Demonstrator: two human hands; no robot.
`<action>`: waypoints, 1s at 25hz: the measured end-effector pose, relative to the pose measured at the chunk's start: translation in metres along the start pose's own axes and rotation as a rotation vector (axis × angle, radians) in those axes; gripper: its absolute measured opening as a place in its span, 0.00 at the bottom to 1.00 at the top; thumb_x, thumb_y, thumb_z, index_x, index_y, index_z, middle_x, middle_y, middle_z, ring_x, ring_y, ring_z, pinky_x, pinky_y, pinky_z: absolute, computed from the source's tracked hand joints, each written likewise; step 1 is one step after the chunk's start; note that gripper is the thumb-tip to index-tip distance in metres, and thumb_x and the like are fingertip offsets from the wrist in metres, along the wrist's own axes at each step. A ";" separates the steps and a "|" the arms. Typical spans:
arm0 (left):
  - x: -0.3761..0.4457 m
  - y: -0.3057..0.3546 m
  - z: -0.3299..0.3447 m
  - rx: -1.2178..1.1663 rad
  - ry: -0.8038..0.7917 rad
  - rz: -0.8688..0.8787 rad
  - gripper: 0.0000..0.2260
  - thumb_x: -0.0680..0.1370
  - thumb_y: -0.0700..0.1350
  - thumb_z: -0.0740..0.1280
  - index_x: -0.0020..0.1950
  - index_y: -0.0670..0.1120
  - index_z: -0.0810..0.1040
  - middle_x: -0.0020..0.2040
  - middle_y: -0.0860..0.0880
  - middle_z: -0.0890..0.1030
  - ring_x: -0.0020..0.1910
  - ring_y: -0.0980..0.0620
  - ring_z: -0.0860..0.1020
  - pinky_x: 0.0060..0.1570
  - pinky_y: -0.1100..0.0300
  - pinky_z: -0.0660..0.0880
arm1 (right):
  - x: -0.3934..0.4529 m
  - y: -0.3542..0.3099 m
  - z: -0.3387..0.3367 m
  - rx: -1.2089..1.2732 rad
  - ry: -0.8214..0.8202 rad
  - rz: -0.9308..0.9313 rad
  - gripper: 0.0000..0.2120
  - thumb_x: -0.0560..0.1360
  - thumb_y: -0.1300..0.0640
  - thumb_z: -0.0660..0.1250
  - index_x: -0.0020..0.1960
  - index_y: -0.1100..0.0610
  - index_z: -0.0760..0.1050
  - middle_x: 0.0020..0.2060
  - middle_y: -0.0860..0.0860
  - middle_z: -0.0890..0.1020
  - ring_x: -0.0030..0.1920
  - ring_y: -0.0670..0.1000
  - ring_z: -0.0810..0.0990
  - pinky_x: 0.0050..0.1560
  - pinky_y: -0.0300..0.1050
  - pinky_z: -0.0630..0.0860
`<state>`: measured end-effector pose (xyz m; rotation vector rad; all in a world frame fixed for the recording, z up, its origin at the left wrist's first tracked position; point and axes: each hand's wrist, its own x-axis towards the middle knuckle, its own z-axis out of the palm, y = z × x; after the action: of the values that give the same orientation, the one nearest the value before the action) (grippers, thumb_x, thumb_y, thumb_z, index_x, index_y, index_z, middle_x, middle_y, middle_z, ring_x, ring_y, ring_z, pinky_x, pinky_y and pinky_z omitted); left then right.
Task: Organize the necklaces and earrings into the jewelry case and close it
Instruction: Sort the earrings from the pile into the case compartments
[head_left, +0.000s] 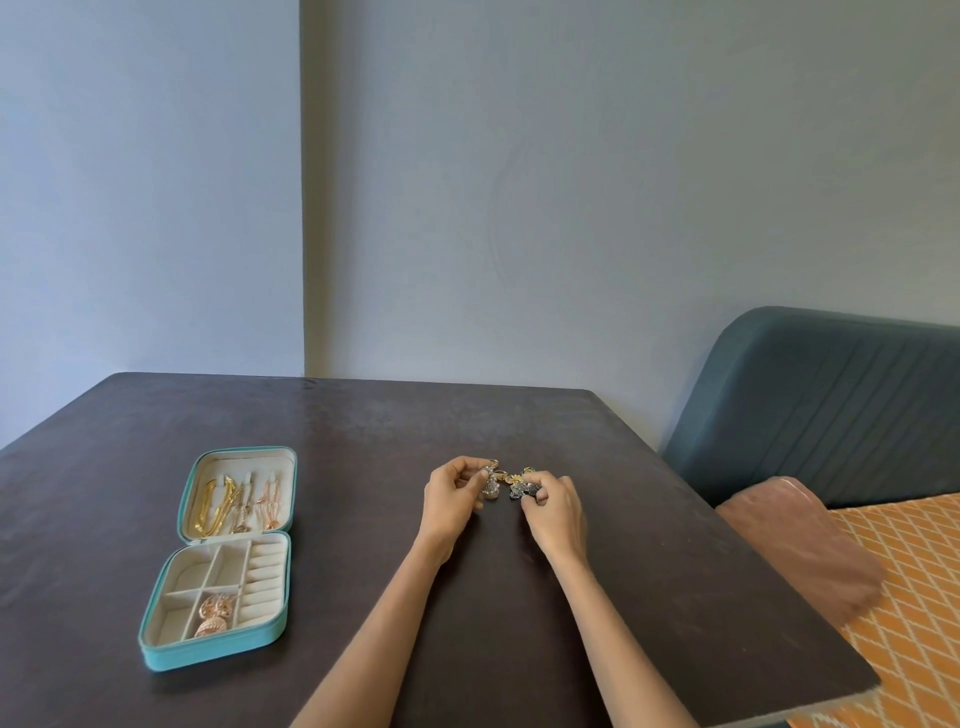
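A teal jewelry case (156, 656) lies open on the dark table at the left. Its lid holds gold and rose necklaces (218, 506) hung on hooks. A lower compartment holds rose-gold earrings (213, 618). At the table's middle, my left hand (452, 499) pinches a silver-grey earring (490, 486). My right hand (553, 512) grips a dark blue and gold earring (521, 486). A small gold piece (501, 474) shows between the two hands; I cannot tell whether it rests on the table.
The dark table (519, 623) ends in a rounded corner at the right front. A teal headboard (831, 400), a brown pillow (800, 545) and an orange patterned bedspread (909, 571) lie to the right. Grey walls stand behind.
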<state>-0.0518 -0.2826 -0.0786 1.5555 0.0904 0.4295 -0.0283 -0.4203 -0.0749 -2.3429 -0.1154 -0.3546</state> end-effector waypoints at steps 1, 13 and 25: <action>0.000 0.001 0.000 0.006 0.010 0.005 0.08 0.78 0.38 0.64 0.47 0.49 0.81 0.43 0.45 0.82 0.37 0.55 0.76 0.35 0.62 0.76 | 0.001 -0.001 0.000 -0.033 -0.008 0.001 0.14 0.74 0.59 0.65 0.58 0.50 0.78 0.45 0.49 0.72 0.47 0.53 0.78 0.40 0.42 0.69; 0.001 -0.004 0.001 0.062 -0.016 0.024 0.06 0.77 0.40 0.66 0.49 0.46 0.83 0.39 0.48 0.82 0.33 0.58 0.74 0.31 0.66 0.73 | 0.006 -0.005 0.001 -0.131 -0.002 -0.041 0.05 0.75 0.48 0.66 0.47 0.45 0.81 0.43 0.48 0.74 0.45 0.50 0.78 0.38 0.41 0.67; -0.013 0.013 -0.010 -0.084 -0.078 -0.063 0.05 0.78 0.38 0.65 0.47 0.45 0.81 0.41 0.49 0.83 0.38 0.56 0.79 0.39 0.65 0.76 | -0.009 -0.029 -0.030 1.460 -0.121 0.533 0.05 0.77 0.62 0.65 0.43 0.60 0.76 0.30 0.53 0.81 0.28 0.44 0.80 0.28 0.34 0.77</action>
<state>-0.0699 -0.2779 -0.0692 1.4808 0.0604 0.3191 -0.0488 -0.4201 -0.0372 -0.8743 0.1575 0.1476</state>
